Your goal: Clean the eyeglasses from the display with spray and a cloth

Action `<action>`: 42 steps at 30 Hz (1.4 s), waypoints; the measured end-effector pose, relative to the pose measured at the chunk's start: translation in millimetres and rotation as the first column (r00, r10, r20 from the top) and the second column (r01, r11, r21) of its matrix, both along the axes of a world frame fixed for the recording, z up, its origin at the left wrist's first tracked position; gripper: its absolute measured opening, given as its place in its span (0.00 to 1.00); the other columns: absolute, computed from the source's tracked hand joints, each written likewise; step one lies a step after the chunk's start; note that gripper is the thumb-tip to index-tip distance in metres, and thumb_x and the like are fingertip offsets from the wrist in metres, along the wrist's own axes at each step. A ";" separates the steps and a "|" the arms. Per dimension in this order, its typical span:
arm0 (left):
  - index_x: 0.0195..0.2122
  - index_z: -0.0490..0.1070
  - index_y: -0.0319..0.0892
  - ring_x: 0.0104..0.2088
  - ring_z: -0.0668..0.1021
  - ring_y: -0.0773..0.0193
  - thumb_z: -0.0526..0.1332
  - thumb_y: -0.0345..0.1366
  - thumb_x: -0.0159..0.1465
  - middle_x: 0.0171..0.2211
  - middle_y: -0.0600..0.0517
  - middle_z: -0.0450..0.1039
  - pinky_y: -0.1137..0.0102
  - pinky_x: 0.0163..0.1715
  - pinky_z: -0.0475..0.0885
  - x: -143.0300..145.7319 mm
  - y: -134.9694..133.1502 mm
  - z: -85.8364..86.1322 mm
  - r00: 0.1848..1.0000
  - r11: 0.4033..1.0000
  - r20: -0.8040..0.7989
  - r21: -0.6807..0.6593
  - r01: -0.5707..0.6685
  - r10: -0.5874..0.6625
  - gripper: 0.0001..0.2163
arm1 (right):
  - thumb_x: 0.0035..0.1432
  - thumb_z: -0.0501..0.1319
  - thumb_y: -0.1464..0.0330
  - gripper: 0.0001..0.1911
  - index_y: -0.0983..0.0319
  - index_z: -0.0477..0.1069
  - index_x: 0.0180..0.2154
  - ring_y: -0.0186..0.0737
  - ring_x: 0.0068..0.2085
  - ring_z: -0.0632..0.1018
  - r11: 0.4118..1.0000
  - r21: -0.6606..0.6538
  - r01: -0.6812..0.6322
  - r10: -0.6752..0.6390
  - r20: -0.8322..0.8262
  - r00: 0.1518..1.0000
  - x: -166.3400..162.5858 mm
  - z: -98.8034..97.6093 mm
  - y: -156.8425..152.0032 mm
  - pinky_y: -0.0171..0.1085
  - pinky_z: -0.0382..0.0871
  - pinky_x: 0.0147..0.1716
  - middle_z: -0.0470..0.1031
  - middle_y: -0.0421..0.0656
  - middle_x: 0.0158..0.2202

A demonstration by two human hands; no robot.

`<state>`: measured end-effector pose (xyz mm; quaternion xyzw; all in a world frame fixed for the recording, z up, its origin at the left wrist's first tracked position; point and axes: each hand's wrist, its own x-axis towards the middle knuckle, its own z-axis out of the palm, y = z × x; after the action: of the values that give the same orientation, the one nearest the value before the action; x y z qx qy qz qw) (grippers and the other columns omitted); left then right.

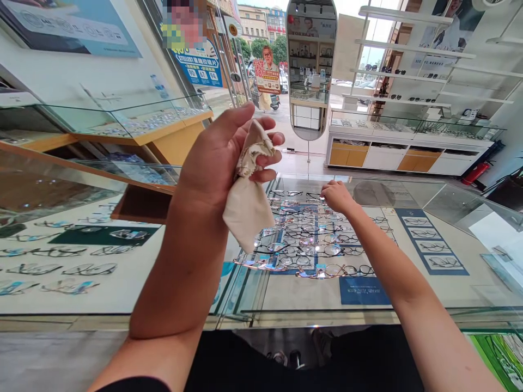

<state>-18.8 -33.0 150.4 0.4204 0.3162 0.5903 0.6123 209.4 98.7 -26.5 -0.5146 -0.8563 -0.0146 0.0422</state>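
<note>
At an eyewear shop's glass display counter, rows of eyeglasses spread before a seated or standing person, with a white-and-wood cabinet and an oval mirror beyond. The left hand, raised above the counter with its palm turned inward, grasps a bunched beige cloth between curled fingers, one end hanging loose below. The right hand reaches to the far end of the rows, its fingers at a dark-rimmed pair of glasses; whether they grip it or merely touch it cannot be told. The cloth looks soft, limp and light, easily pinched anywhere along its folds. The glasses appear light but fragile, with slim arms that could bend and slick lenses that would smudge; the bridge or rims offer the safest hold.
</note>
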 end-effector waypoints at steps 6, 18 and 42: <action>0.31 0.67 0.40 0.16 0.62 0.78 0.61 0.33 0.59 0.26 0.56 0.63 0.81 0.13 0.51 -4.4 -3.6 0.1 0.998 0.997 0.013 0.053 0.062 -0.063 0.03 | 0.65 0.58 0.72 0.13 0.62 0.81 0.45 0.50 0.49 0.76 0.995 0.065 0.075 -0.062 -0.176 0.982 11.5 27.8 -8.0 0.43 0.64 0.48 0.82 0.52 0.48; 0.23 0.70 0.41 0.21 0.65 0.74 0.65 0.30 0.52 0.22 0.54 0.68 0.77 0.17 0.54 0.9 -39.8 -4.7 0.992 0.898 -0.111 0.439 -0.002 0.056 0.04 | 0.57 0.54 0.79 0.16 0.63 0.80 0.37 0.43 0.37 0.75 0.945 0.041 0.325 -0.289 -0.362 0.886 92.7 5.9 -53.0 0.39 0.66 0.38 0.79 0.50 0.41; 0.30 0.78 0.43 0.28 0.76 0.60 0.59 0.41 0.62 0.25 0.50 0.79 0.69 0.30 0.61 -77.6 -37.0 -115.4 -0.217 0.920 -0.975 -0.046 0.389 0.043 0.10 | 0.66 0.60 0.57 0.16 0.62 0.79 0.36 0.48 0.35 0.77 0.833 -0.155 0.531 -0.549 -0.345 0.761 109.7 -24.7 -33.0 0.41 0.59 0.33 0.82 0.52 0.34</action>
<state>-96.4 -70.0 35.0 0.8402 0.5195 -0.0049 0.1556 319.1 65.7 -51.2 -0.7331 -0.6474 0.0930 0.1867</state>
